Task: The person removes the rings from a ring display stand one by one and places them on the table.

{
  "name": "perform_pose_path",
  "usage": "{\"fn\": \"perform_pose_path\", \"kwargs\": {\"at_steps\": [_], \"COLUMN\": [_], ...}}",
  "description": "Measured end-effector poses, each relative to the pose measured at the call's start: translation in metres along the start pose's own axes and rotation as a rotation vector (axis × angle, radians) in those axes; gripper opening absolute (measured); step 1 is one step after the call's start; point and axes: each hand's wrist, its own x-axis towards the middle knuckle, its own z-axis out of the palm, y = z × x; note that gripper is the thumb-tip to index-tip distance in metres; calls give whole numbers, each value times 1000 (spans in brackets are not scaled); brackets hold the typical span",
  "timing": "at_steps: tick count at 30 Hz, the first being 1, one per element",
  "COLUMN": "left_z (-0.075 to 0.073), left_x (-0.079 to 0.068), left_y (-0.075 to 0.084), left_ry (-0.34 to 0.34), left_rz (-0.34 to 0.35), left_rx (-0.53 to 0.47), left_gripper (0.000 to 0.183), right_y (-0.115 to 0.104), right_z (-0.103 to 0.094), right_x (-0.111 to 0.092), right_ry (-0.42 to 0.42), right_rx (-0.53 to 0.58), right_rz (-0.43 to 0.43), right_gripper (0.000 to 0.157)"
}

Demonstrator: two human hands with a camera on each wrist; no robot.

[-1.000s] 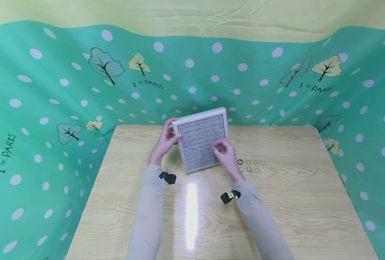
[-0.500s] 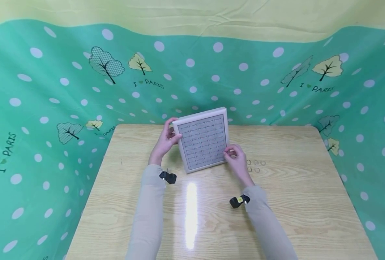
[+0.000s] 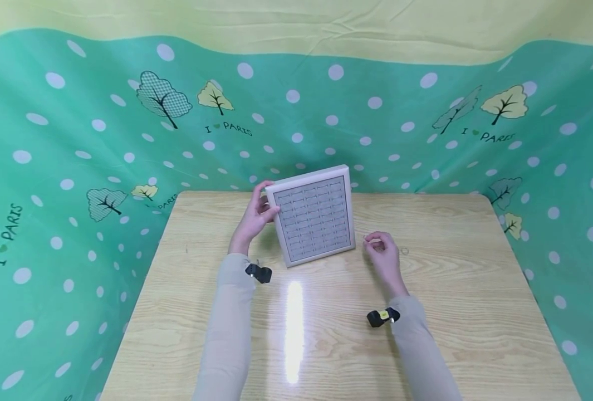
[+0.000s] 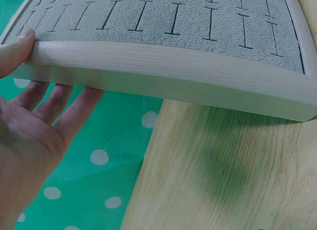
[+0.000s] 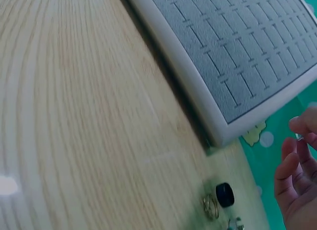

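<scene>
A ring display tray (image 3: 312,223) with a pale frame and grey slotted foam leans tilted at the table's back. My left hand (image 3: 254,218) grips its upper left edge, thumb on the front rim and the other fingers along the underside in the left wrist view. My right hand (image 3: 385,257) is to the right of the tray, apart from it. Between its thumb and fingertips it pinches a small shiny ring (image 5: 299,137), mostly covered by the fingers. Below the tray's corner in the right wrist view lie a black ring (image 5: 225,195) and a gold ring (image 5: 210,206).
The wooden table (image 3: 456,312) carries the loose rings by my right hand; one thin ring (image 3: 404,251) shows beside it, others are hidden behind the hand. A green dotted curtain (image 3: 296,111) closes off the back and sides. A bright light reflection (image 3: 294,334) lies in front of the tray.
My right hand has moved from over the tray's foam to the right, past its edge, and now covers most of the loose rings. The left hand and tray have stayed put.
</scene>
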Motion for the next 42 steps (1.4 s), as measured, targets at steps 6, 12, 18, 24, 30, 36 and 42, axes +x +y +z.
{"fn": "perform_pose_path", "kwargs": {"at_steps": [6,12,18,24,30,36,42], "left_z": [0,0,-1,0,0,0,0], "left_x": [0,0,1,1,0,0,0], "left_y": [-1,0,0,0,1,1,0], "left_ry": [1,-6,-6,-7,1,-5,-5], "left_rz": [19,8,-19,-12,4,12,10], "left_rx": [-10,-15,-23,-25,5,4,2], "left_gripper": [66,65,66,68,66,66,66], "right_y": [12,26,40,50,58,62,64], "right_z": [-17,-37,-56,-70,-81,-86,-88], "right_x": [-4,-8,-11,-14,-13,-12,-13], "right_ry": [15,25,46,67,47,45,35], "right_rx": [-13,-61,-132,-168,-264,-288,-350], "right_rz": [35,67,55,50,63,24,0], "right_gripper": [11,14,15,14,15,13,9]}}
